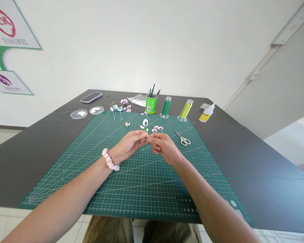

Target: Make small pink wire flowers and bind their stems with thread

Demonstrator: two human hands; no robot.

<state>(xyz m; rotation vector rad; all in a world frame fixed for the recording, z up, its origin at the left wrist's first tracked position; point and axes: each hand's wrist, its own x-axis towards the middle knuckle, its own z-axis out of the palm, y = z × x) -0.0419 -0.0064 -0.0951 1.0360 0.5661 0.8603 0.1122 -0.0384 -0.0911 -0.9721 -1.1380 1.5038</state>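
Note:
My left hand [133, 143], with a pink scrunchie [109, 160] on its wrist, pinches the stem of a small artificial flower sprig [145, 124] with a white bloom and green-yellow leaves. Close against it, my right hand [162, 145] has thumb and fingers pressed together at the lower stem; whether it grips the stem or a fine thread is too small to tell. Beyond the hands lie pink-purple flower pieces [157, 129] and a single cream flower [127, 125]. White-handled scissors [183, 139] rest to the right of my right hand.
A green cutting mat [131, 192] covers the table's middle. Toward the back stand a green can of tools [151, 104], a green thread spool [166, 108], a yellow-green spool [186, 110] and a glue bottle [207, 113]. Blue flowers [116, 108], shallow dishes [78, 114] and a phone [91, 97] are at left.

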